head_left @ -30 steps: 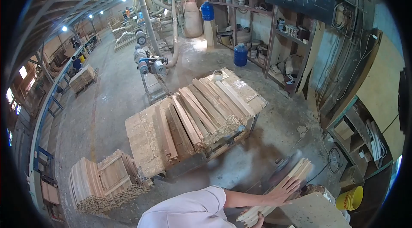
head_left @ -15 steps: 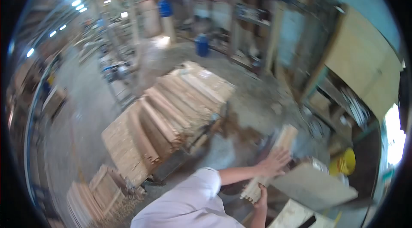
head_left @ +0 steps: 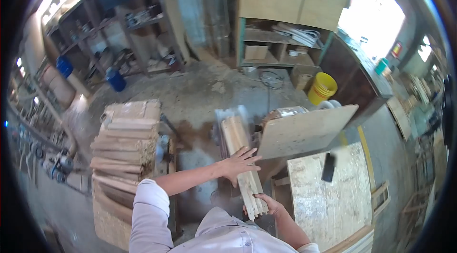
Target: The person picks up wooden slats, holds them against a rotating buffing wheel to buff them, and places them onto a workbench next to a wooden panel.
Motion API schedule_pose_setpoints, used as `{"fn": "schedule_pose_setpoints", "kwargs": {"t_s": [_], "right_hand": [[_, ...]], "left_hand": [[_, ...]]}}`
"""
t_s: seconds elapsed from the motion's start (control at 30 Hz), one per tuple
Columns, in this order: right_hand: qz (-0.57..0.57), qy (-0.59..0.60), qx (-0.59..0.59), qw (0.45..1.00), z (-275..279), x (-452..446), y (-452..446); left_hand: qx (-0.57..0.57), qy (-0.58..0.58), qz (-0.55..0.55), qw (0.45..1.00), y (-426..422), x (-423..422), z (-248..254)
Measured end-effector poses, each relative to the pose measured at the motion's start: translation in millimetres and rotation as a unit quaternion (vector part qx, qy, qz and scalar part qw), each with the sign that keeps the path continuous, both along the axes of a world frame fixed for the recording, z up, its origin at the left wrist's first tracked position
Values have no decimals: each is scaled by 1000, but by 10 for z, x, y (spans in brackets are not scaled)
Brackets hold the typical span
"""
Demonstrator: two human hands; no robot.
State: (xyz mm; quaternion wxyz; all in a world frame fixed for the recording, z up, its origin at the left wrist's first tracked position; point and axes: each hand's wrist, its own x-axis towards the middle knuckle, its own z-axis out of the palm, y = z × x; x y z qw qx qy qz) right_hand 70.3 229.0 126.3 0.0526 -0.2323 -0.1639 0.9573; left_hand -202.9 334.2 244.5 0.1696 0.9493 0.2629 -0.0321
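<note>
While the surface (head_left: 107, 222) bore strips (head_left: 121, 143) on my left, I had the wooden bundle (head_left: 235, 136) ahead of me, left hand (head_left: 240, 163) fingers spread over its top, right hand (head_left: 270, 203) fingers clenched round its near end, probably to keep pieces aligned.

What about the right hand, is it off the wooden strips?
No, the right hand grips the near end of the wooden strips, while the left hand lies spread across them.
</note>
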Motion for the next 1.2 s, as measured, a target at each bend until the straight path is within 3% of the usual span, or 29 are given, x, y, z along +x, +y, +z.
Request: {"fn": "schedule_pose_setpoints", "kwargs": {"t_s": [0.03,0.1,0.13,0.27,0.3,0.33,0.4,0.47,0.5,0.6,0.63,0.77,0.87,0.97,1.1,1.2], "right_hand": [[8,-12,-2,1000,12,102,-55],[2,-64,16,998,-137,378,-170],[-39,-39,5,998,50,568,-232],[-217,120,8,969,1320,1231,-308],[-262,11,171,950,1410,1383,-329],[-293,-108,320,894,1464,1535,-362],[-311,-264,467,785,1565,1699,-570],[-313,-333,493,740,1738,1642,-688],[-338,-367,520,693,1789,1539,-772],[-455,-437,536,561,1723,1273,-890],[-495,-450,532,519,1683,1253,-930],[-539,-529,460,467,1081,1547,-1053],[-575,-508,397,505,591,1735,-1153],[-564,-500,411,512,360,1752,-1156],[-520,-486,435,551,457,1492,-1102],[-485,-450,419,622,496,938,-1013]], "left_hand": [[57,-30,-20,998,-19,52,-15],[49,-23,-63,997,-54,220,-93],[47,-20,-91,995,-25,339,-102],[-13,-191,-2,981,-159,842,563],[-46,-228,27,972,-167,993,698],[-81,-263,57,960,-195,1158,863],[-157,-336,71,926,-249,1507,1158],[-238,-428,48,870,-257,1887,1171],[-278,-494,25,824,-314,2087,1149],[-344,-502,55,792,-536,2653,1019],[-367,-535,50,759,-635,2848,909],[-320,-537,28,780,-962,3435,455],[-305,-534,25,788,-1190,3667,105],[-314,-520,40,793,-1217,3685,55],[-239,-532,119,804,-1193,3211,160],[-344,-597,285,666,-1120,2677,-92]]}}
